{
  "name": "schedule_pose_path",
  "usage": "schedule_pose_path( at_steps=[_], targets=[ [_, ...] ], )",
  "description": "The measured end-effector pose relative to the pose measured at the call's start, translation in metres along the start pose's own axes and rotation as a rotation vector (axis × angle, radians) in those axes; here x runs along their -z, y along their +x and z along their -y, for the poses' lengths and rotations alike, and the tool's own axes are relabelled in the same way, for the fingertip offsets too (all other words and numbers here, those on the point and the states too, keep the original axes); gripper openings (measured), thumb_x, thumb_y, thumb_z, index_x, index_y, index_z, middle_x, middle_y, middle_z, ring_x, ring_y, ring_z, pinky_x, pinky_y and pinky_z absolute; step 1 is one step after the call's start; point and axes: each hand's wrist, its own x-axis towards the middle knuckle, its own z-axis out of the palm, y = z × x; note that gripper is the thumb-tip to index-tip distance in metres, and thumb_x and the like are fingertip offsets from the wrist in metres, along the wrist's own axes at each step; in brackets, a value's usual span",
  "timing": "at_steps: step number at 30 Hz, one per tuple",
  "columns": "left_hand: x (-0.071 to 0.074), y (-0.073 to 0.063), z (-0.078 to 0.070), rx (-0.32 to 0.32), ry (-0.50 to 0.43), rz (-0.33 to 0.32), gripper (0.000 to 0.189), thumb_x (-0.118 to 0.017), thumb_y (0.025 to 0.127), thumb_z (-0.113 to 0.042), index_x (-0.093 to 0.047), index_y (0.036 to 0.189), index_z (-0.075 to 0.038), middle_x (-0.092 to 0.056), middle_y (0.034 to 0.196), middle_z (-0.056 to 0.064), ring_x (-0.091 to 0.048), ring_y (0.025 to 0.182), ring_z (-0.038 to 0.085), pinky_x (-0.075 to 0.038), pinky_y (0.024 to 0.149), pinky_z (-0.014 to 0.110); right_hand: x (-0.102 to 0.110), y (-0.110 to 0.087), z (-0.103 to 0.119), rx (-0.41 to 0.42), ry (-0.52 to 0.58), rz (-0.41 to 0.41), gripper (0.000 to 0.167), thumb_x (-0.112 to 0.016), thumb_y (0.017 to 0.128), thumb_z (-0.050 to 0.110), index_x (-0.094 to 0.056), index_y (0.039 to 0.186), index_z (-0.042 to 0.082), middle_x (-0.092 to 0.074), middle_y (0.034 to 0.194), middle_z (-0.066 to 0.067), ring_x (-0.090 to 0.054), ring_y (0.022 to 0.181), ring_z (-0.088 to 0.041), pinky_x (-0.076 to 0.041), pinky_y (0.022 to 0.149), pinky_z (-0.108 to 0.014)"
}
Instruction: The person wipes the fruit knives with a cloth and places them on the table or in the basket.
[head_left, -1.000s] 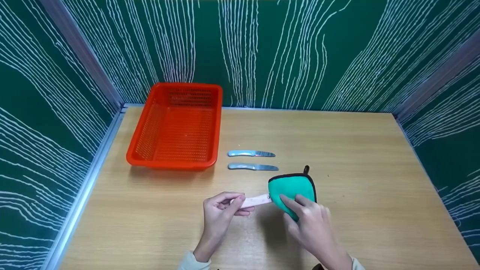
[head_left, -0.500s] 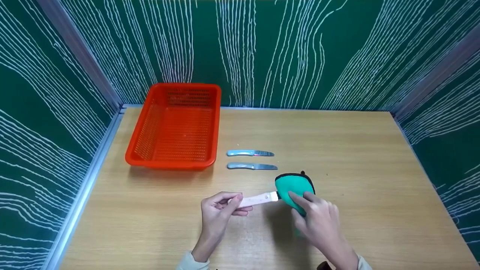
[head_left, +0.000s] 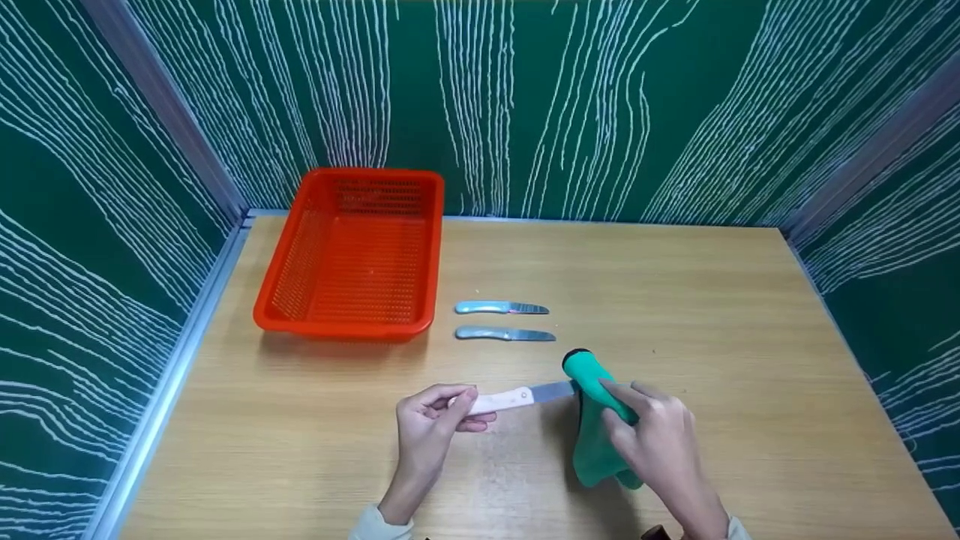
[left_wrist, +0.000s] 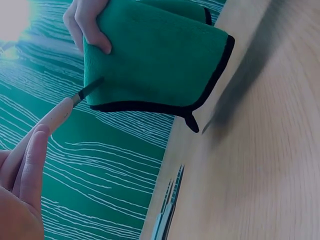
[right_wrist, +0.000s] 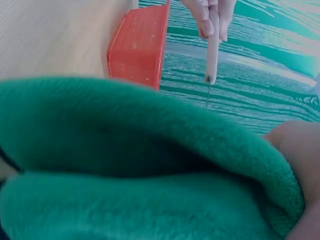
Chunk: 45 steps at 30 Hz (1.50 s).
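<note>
My left hand [head_left: 435, 427] grips the pale pink handle of a knife [head_left: 504, 400], its blade pointing right. A green cloth [head_left: 600, 435] with black edging is pinched in my right hand [head_left: 660, 435], folded around the blade's outer end. In the left wrist view the cloth [left_wrist: 155, 60] hangs in folds above the table, and the knife [left_wrist: 55, 116] reaches its lower corner. The blade tip is hidden by the cloth. The green cloth [right_wrist: 100, 125] fills most of the right wrist view, with the knife handle [right_wrist: 212, 55] beyond it.
Two knives with light blue handles, the upper knife [head_left: 501, 307] and the lower knife [head_left: 504, 334], lie side by side on the wooden table [head_left: 712, 300]. A red plastic basket [head_left: 431, 300] stands at the back left. Green walls [head_left: 480, 97] with white lines enclose the table.
The cloth has slid right along the knife toward its tip, baring the handle's end and part of the blade. It now hangs lower. My right hand moved right; my left shifted slightly left.
</note>
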Motion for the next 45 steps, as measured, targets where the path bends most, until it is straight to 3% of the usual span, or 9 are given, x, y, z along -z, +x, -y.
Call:
schedule_pose_path(
  at_steps=[6, 14, 24, 28, 35, 45],
  targets=[
    [0.001, 0.001, 0.0, 0.012, 0.012, -0.003, 0.024, -0.067, 0.085, 0.001, -0.061, 0.097, 0.02, -0.066, 0.083, 0.031, -0.068, 0.068, 0.041, -0.057, 0.059, 0.046, 0.007, 0.002, -0.006, -0.043, 0.07, -0.057, 0.03, -0.066, 0.07, -0.006, -0.076, 0.096, 0.006, -0.029, 0.052, 0.01, -0.023, 0.041, -0.002, -0.021, 0.036, -0.02],
    [0.001, 0.001, 0.0, 0.018, 0.039, -0.006, 0.021, -0.069, 0.085, -0.002, -0.064, 0.096, 0.015, -0.067, 0.084, 0.028, -0.068, 0.069, 0.039, -0.058, 0.059, 0.045, 0.015, 0.004, -0.003, -0.067, 0.161, -0.115, 0.027, -0.068, 0.073, -0.008, -0.075, 0.097, 0.003, -0.043, 0.052, 0.009, -0.039, 0.043, -0.008, -0.032, 0.036, -0.02],
    [-0.005, 0.002, 0.001, -0.03, 0.055, 0.005, 0.019, -0.068, 0.085, -0.001, -0.065, 0.095, 0.015, -0.067, 0.081, 0.028, -0.068, 0.065, 0.038, -0.057, 0.056, 0.045, 0.018, 0.008, 0.014, 0.063, 0.271, -0.172, 0.031, -0.067, 0.071, -0.011, -0.075, 0.096, 0.004, -0.055, 0.059, 0.005, -0.042, 0.048, -0.007, -0.032, 0.04, -0.016],
    [-0.007, 0.002, 0.001, -0.01, 0.05, -0.005, 0.02, -0.069, 0.084, -0.002, -0.065, 0.095, 0.014, -0.068, 0.083, 0.027, -0.068, 0.067, 0.038, -0.057, 0.056, 0.045, 0.017, 0.008, 0.024, 0.081, 0.273, -0.156, 0.031, -0.067, 0.07, -0.012, -0.075, 0.096, 0.003, -0.065, 0.067, 0.001, -0.049, 0.05, -0.008, -0.041, 0.045, -0.015],
    [-0.01, 0.003, -0.001, 0.076, 0.081, -0.022, 0.022, -0.071, 0.084, -0.008, -0.068, 0.098, 0.008, -0.069, 0.086, 0.023, -0.069, 0.07, 0.037, -0.058, 0.06, 0.042, 0.003, 0.006, 0.039, 0.149, 0.246, -0.105, 0.038, -0.067, 0.065, -0.012, -0.075, 0.098, 0.004, -0.05, 0.062, 0.01, -0.039, 0.05, -0.002, -0.034, 0.04, -0.014],
    [-0.011, 0.001, -0.004, 0.024, 0.024, 0.003, 0.022, -0.069, 0.085, -0.005, -0.066, 0.098, 0.013, -0.068, 0.086, 0.025, -0.068, 0.068, 0.038, -0.058, 0.059, 0.046, -0.012, 0.002, 0.044, 0.23, 0.041, 0.008, 0.035, -0.075, 0.066, 0.001, -0.075, 0.1, 0.009, -0.047, 0.064, 0.006, -0.034, 0.05, -0.003, -0.029, 0.04, -0.013]
  ],
)
